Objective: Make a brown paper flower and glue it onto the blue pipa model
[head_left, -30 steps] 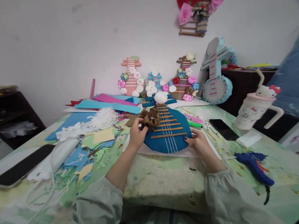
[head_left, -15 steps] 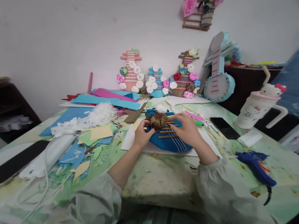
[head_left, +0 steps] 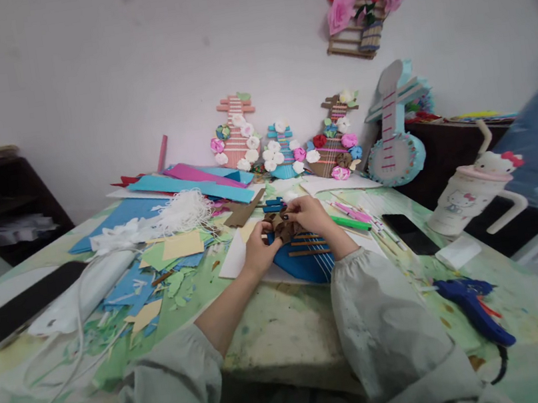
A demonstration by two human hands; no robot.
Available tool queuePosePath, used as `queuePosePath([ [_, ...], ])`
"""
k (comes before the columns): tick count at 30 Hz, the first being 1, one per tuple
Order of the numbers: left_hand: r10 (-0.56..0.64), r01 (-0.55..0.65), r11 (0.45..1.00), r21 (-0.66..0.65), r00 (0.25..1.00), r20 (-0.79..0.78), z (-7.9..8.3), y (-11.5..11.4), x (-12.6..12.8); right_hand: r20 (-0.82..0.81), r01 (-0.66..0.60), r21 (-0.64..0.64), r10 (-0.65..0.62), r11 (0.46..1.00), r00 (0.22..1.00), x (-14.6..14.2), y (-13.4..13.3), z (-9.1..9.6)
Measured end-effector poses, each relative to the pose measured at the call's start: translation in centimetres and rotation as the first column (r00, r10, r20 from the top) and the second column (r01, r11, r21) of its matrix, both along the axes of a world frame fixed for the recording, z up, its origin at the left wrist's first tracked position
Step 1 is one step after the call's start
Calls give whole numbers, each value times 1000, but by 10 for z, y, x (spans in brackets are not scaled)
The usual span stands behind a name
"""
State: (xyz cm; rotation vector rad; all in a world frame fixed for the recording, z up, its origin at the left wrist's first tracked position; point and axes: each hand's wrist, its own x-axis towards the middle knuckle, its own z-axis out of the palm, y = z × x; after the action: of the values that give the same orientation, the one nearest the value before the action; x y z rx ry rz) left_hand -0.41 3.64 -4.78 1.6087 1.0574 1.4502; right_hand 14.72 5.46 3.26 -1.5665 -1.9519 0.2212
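Both hands were on the brown folded-paper flower (head_left: 283,225), which sat on the upper body of the blue lute-shaped card model with thin wooden crossbars (head_left: 302,258), near its neck. Left hand (head_left: 257,250) pinched the flower's left edge, thumb and fingers closed on it. Right hand (head_left: 307,214) came over from the right, fingertips pressed together on the flower's top. The model lay flat on a white paper sheet (head_left: 235,258) on the green painted table (head_left: 277,321). Blue hot-glue gun (head_left: 474,305) lay well apart to the right. Black phone (head_left: 17,308) lay far left. Finished flower-decorated models (head_left: 286,148) stood against the wall behind.
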Motion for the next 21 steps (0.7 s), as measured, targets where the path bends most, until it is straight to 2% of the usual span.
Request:
queuePosePath([
  [7, -39, 39, 999, 26, 999, -12, 1, -2, 0, -111, -4, -42, -1, 999, 994, 10, 17, -2],
  [15, -46, 47, 998, 31, 999, -9, 3, -5, 1, -224, -76, -86, 55, 993, 973, 11, 18, -1],
  [18, -43, 44, 999, 30, 999, -18, 2, -5, 1, -219, -51, -62, 36, 997, 975, 10, 17, 0],
  [21, -37, 38, 999, 16, 999, -19, 1, -5, 1, -187, 8, 16, -5, 1000, 982, 8, 10, 2],
])
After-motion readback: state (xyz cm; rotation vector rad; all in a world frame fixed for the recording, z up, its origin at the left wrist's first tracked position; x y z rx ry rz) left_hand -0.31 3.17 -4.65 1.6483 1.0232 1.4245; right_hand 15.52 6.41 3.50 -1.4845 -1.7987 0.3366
